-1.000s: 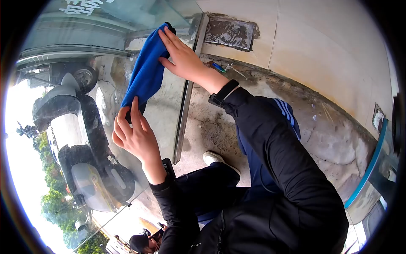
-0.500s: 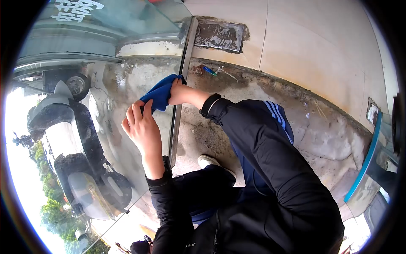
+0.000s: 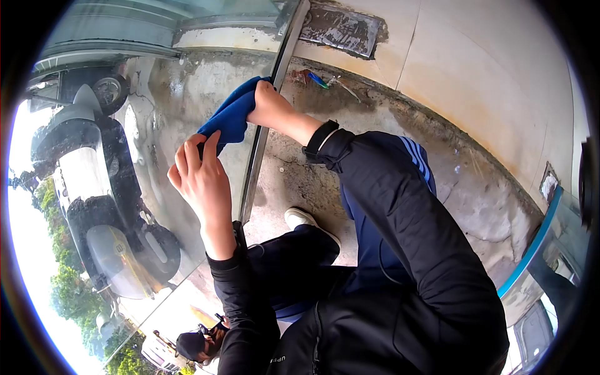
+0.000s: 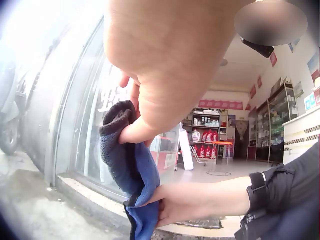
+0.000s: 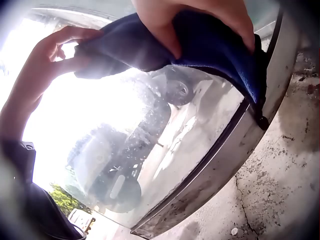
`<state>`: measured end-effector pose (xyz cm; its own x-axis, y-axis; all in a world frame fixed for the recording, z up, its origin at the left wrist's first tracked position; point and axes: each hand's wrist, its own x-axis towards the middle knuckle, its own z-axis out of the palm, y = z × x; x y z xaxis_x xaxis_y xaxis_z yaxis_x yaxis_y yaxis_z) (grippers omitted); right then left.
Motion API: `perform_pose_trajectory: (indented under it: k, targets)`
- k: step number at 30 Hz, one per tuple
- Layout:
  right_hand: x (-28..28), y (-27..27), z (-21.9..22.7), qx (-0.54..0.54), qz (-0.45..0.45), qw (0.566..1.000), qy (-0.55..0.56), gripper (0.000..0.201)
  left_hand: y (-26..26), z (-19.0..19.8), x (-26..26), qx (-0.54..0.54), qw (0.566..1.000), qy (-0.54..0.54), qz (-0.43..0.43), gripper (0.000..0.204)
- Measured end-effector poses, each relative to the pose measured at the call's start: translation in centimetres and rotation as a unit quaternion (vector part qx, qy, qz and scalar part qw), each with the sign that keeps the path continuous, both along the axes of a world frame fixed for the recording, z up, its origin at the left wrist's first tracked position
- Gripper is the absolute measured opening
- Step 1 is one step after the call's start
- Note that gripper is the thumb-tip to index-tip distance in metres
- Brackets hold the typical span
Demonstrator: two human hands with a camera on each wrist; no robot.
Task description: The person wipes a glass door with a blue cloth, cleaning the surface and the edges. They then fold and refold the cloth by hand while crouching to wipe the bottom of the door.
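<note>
A blue cloth (image 3: 232,119) with a dark edging hangs between both hands, in front of the glass pane (image 3: 181,206). My left hand (image 3: 203,178) pinches its lower left end; in the left wrist view the thumb presses on the bunched cloth (image 4: 117,150). At the upper right end, close by the pane's metal frame (image 3: 255,181), my right hand (image 3: 273,107) grips the cloth with curled fingers. In the right wrist view the cloth (image 5: 210,47) sags between the two hands, and one corner overlaps the metal frame.
Through the glass a scooter (image 3: 106,206) shows. A tiled wall (image 3: 475,81) stands to the right above cracked concrete ground (image 3: 481,212). A person in a dark cap (image 3: 192,347) is at the bottom. The left wrist view shows shop shelves (image 4: 205,125) and an orange stool (image 4: 222,143).
The cloth, earlier stretched long up the glass, is now shorter and bunched. My right hand has come down towards the metal frame, its straight fingers now curled round the cloth.
</note>
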<state>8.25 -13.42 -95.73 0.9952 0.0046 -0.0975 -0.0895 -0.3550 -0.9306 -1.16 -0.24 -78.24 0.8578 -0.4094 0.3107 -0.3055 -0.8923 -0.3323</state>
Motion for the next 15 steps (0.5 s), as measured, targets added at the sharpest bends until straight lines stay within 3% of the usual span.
perform_pose_trajectory:
  k: [3,4,7,15]
  targets:
    - [0.8,-1.5,0.1,-0.05,-0.024,0.997,-0.059,0.088,-0.1,-0.4,0.3,-0.007,1.0,-0.002,0.003,0.042]
    - [1.0,-2.0,0.0,-0.064,-0.013,0.997,-0.039,0.104,-0.1,-0.6,0.4,-0.011,1.0,0.004,-0.007,0.042]
    - [1.8,-1.9,-1.5,-0.094,-0.005,0.995,0.014,0.115,0.1,-2.0,0.8,0.003,1.0,0.01,-0.02,0.04]
    - [0.1,-0.7,-1.2,-0.101,0.113,0.984,0.094,0.113,1.4,-3.0,-0.3,0.0,1.0,0.009,-0.016,0.04]
